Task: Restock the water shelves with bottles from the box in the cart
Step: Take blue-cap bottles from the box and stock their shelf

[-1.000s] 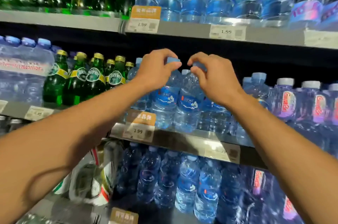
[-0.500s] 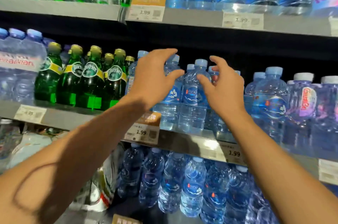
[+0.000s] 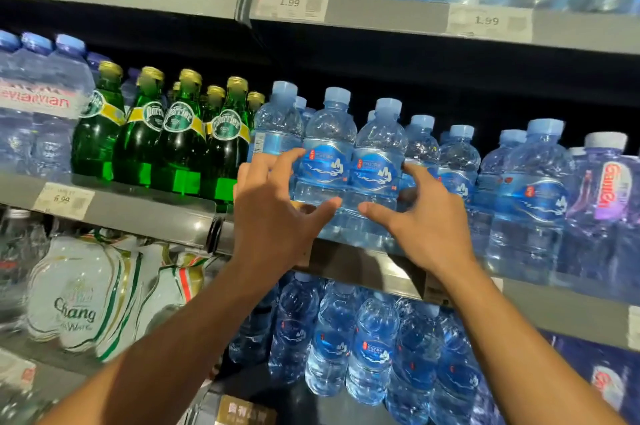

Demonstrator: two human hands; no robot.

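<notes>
So, quick rundown, straight off the head cam:

Left hand (image 3: 273,213): fingers spread and loosely bent, cupping the left side of the left front bottle (image 3: 325,164), thumb pointing across its lower body; not clamped, more framing than gripping.
Right hand (image 3: 426,220): same deal mirrored, fingers around the right side of the right front bottle (image 3: 377,168), thumb stretched toward the other thumb, tips near but apart.
Grip: loose on both, touching or nearly touching the plastic; can't tell about real pressure.
Task bottles: upright, side by side, right at the front lip of the middle shelf (image 3: 346,261), labels facing out.
Edges: shelf lip just under both wrists, price tag (image 3: 62,199) strip along it; upper shelf (image 3: 381,13) edge well above the caps.
Room: dark gap between caps and upper shelf, so decent headroom; sideways it's tight, green bottles (image 3: 180,144) just left, more water packed just right.
Middle shelf contents: wrapped pack of water (image 3: 38,105) far left, then green glass, then blue-capped water, then white-capped bottles (image 3: 606,189) far right.
Upper shelf contents: green bottles left, water right, only bottoms showing.
Lower shelf contents: shrink-wrapped packs (image 3: 83,293) left, rows of small water (image 3: 374,352) right.
</notes>
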